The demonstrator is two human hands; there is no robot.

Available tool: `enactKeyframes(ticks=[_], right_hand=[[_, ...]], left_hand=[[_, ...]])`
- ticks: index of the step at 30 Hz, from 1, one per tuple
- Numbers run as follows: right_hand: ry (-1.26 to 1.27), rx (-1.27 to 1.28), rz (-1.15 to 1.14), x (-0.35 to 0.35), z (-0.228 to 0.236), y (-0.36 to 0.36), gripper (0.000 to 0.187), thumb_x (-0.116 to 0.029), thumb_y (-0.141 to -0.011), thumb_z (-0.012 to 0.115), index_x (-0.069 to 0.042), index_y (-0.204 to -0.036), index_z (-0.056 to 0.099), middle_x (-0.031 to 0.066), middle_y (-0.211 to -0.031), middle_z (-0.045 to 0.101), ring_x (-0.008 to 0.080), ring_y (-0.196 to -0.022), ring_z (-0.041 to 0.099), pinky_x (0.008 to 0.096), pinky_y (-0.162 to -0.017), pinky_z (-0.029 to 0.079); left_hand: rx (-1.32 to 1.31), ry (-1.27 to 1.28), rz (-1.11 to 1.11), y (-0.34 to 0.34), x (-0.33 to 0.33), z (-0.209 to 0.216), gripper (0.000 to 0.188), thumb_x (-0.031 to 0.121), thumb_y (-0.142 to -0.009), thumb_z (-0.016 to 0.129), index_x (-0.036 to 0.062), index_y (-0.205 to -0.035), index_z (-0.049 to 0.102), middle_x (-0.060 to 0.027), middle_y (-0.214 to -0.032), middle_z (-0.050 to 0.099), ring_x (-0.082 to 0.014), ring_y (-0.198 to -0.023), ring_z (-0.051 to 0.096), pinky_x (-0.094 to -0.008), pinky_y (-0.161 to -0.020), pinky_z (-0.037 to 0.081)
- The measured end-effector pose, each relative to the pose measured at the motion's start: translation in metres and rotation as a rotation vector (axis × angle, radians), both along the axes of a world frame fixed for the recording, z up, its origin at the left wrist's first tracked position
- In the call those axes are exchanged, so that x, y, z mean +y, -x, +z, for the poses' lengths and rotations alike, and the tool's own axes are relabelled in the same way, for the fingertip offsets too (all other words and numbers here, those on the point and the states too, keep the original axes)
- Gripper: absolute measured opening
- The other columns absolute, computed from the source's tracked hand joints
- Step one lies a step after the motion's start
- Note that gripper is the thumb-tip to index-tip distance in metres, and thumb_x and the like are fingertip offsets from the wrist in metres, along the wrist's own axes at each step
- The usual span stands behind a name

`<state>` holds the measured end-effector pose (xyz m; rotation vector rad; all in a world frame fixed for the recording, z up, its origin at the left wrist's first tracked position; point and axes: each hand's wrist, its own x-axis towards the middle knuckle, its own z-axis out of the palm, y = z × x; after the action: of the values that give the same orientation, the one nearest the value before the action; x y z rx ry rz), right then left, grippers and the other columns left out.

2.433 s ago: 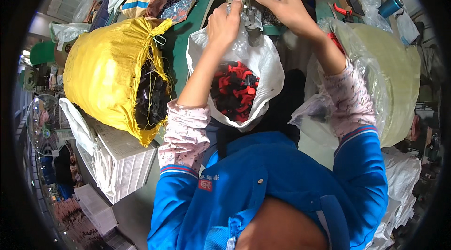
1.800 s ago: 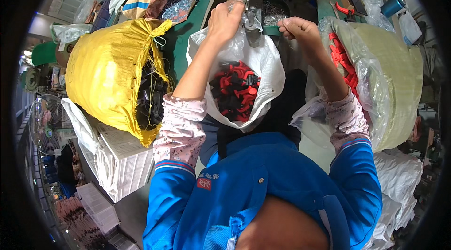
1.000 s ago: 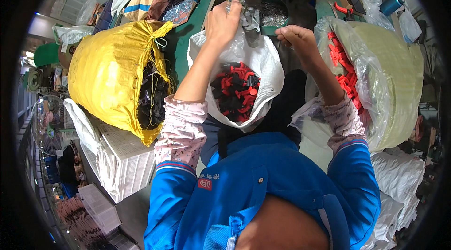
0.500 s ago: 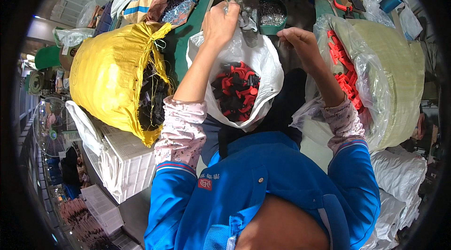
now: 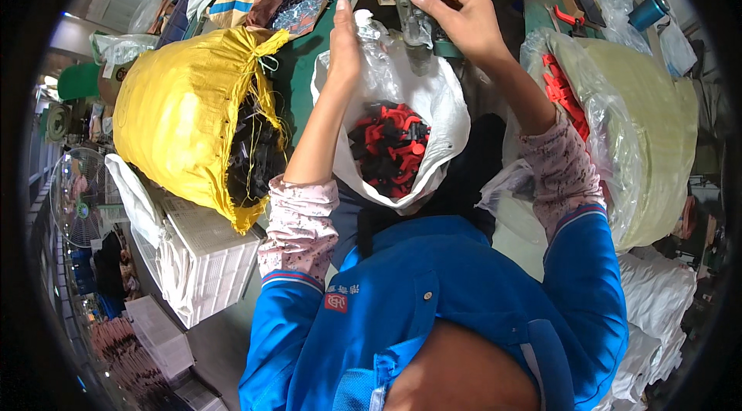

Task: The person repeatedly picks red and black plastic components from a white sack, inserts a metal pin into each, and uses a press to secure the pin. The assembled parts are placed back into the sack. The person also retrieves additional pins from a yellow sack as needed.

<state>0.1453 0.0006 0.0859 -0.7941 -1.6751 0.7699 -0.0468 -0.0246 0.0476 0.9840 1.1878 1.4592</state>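
The left hand (image 5: 345,46) stands thumb-up beside clear plastic (image 5: 380,52) at an open white sack (image 5: 450,117); its fingers are mostly hidden, so its grip cannot be told. The right hand (image 5: 471,22) reaches to a metal fixture (image 5: 418,31), thumb and fingertips drawn together; whether they pinch a small piece cannot be told. Red and black parts (image 5: 390,150) lie heaped inside the white sack, between the 2 forearms. Black pieces (image 5: 251,152) fill a yellow sack (image 5: 174,113) at left.
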Motion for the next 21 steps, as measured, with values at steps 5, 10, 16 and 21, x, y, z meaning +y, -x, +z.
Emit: enactKeyframes(ticks=[5, 10, 16, 21], right_hand=[[-0.045, -0.1, -0.035, -0.003, 0.003, 0.024, 0.032, -0.032, -0.08, 0.071, -0.002, -0.092, 0.071, 0.0104, -0.073, 0.068, 0.0122, -0.064, 0.061, 0.0267, -0.06, 0.047], [-0.06, -0.222, -0.057, -0.016, -0.002, 0.039, 0.025, -0.022, -0.082, 0.069, 0.003, -0.086, 0.069, 0.005, -0.074, 0.066, 0.0065, -0.072, 0.056, 0.0231, -0.066, 0.044], [-0.138, -0.244, -0.067, -0.011, -0.007, 0.047, 0.025, -0.022, -0.084, 0.068, 0.003, -0.084, 0.068, 0.0037, -0.07, 0.065, 0.0052, -0.067, 0.053, 0.0226, -0.064, 0.044], [-0.132, -0.279, -0.104, -0.023, 0.0, 0.05, 0.03, -0.032, -0.081, 0.068, -0.003, -0.088, 0.07, 0.0149, -0.068, 0.064, 0.0166, -0.063, 0.063, 0.0277, -0.06, 0.048]], left_hand=[[-0.279, 0.102, -0.032, 0.016, -0.029, 0.019, 0.062, 0.063, -0.089, 0.034, 0.0058, -0.082, 0.055, -0.0094, -0.065, 0.057, -0.023, -0.055, 0.056, -0.0335, -0.053, 0.047], [-0.499, 0.121, 0.056, 0.04, -0.037, 0.012, 0.048, 0.056, -0.092, 0.037, 0.0103, -0.099, 0.05, -0.0103, -0.07, 0.055, -0.0253, -0.062, 0.058, -0.039, -0.058, 0.05], [-0.58, 0.055, 0.098, 0.074, -0.044, -0.01, 0.061, 0.061, -0.089, 0.035, 0.0035, -0.097, 0.052, -0.0134, -0.08, 0.058, -0.0276, -0.071, 0.058, -0.0401, -0.065, 0.05], [-0.662, 0.069, 0.005, 0.096, -0.057, -0.017, 0.068, 0.064, -0.087, 0.032, 0.0006, -0.098, 0.054, -0.0147, -0.084, 0.059, -0.0298, -0.075, 0.059, -0.0429, -0.07, 0.05]])
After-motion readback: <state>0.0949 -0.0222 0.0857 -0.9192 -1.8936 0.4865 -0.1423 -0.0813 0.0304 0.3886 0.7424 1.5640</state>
